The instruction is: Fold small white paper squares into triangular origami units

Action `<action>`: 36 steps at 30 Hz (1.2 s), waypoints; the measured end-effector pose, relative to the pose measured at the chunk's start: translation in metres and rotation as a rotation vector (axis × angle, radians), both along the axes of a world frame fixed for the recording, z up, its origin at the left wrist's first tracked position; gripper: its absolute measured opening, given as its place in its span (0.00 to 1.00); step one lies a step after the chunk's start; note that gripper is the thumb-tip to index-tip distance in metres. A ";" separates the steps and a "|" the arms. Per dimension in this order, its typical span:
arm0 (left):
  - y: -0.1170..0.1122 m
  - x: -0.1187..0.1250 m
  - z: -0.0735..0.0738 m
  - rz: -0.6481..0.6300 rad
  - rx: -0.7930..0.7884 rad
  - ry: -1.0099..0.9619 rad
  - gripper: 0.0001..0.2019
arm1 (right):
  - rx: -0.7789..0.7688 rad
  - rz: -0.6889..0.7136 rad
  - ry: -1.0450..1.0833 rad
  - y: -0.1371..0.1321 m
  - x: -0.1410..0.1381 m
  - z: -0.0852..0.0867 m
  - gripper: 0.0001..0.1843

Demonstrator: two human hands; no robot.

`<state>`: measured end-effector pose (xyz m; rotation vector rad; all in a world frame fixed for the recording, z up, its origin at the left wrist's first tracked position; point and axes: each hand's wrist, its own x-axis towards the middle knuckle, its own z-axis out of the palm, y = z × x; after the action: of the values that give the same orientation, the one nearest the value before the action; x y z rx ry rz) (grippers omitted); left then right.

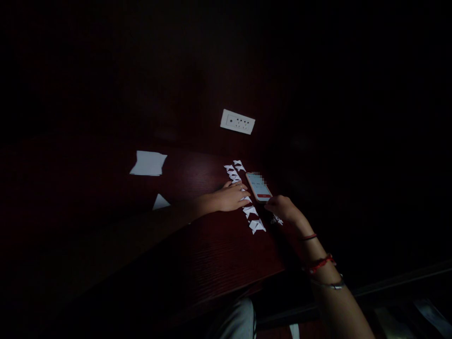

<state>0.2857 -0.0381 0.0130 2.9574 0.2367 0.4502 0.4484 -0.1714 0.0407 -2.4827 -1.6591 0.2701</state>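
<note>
At the dim worktop (212, 254), my left hand (231, 197) lies flat and empty across a row of folded paper pieces (251, 212). The lit phone (259, 186) lies just right of it, lengthwise toward the far edge. My curled right hand (284, 209) meets its near end; I cannot tell if it grips.

We have one view only, from the camera worn on our head. It faces forward and down across the table (212, 254), quite near to it. Our left hand (231, 197) and right hand (282, 208) lie just right of the middle; beyond the hands the view reaches a wall socket (238, 121). Everything around is dark.
</note>
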 end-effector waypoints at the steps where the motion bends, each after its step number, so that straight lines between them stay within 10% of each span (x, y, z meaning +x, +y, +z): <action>1: 0.005 -0.013 0.002 0.010 0.005 -0.007 0.14 | 0.014 0.032 0.002 0.007 -0.012 0.001 0.11; 11: 0.056 -0.187 0.003 0.227 0.012 -0.021 0.14 | 0.160 0.485 0.106 0.095 -0.179 -0.012 0.10; 16: 0.058 -0.243 -0.017 0.217 -0.026 0.005 0.18 | 0.151 0.607 0.146 0.113 -0.209 -0.028 0.24; 36: 0.043 -0.259 -0.037 0.193 0.080 0.031 0.19 | 0.187 0.811 0.212 0.108 -0.178 -0.028 0.10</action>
<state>0.0264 0.0051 -0.0236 3.0347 0.5230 0.4473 0.2705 -0.0637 0.0131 -1.4795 -2.3619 0.4126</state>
